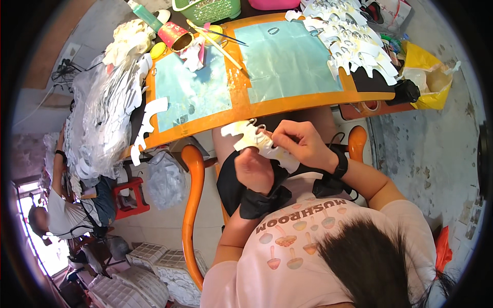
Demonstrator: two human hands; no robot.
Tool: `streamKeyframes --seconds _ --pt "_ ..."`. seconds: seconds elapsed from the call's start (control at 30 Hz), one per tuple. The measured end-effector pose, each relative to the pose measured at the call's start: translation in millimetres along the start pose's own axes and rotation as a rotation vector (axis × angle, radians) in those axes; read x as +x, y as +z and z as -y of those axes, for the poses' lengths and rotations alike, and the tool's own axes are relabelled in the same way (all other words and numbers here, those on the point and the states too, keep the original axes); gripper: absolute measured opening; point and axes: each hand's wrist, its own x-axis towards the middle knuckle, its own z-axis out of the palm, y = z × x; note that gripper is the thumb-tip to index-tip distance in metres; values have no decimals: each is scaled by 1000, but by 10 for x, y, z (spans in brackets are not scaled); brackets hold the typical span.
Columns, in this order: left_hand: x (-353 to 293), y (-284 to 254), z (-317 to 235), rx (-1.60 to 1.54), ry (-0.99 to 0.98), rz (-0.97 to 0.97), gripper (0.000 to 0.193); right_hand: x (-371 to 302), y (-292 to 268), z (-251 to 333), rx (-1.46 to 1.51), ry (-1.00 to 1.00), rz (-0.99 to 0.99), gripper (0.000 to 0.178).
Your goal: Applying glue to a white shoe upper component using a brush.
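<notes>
Over my lap, just off the near table edge, a white strip with a scalloped edge (250, 139) carries dark curved wire loops along its upper side. My left hand (255, 172) grips the strip from below, thumb on its face. Above its right part, my right hand (306, 145) is bent into a pinch by the loops; what lies between its fingertips is too small to make out. A similar white strip (147, 126) hangs over the table's left edge. At the table's right, several more white strips with loops (359, 49) lie overlapped in rows.
Blue-green sheets (282, 61) cover the orange-edged table (287, 105). On it are a red cup (176, 37), a thin stick (222, 50) and a green basket (208, 11). Plastic-wrapped white pieces (97, 113) fill the left; a yellow bag (429, 77) stands right. Another person (72, 213) works at far left.
</notes>
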Motion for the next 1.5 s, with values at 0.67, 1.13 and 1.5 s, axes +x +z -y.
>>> streamKeyframes --seconds 0.67,1.13,1.5 --pt "113 -89 -194 600 46 186 19 135 -25 -63 551 290 54 28" --pt "182 166 -324 367 -166 140 11 101 -155 50 -59 -116 78 17" --pt "166 123 -357 477 -102 86 21 138 -300 210 -269 -213 199 15"
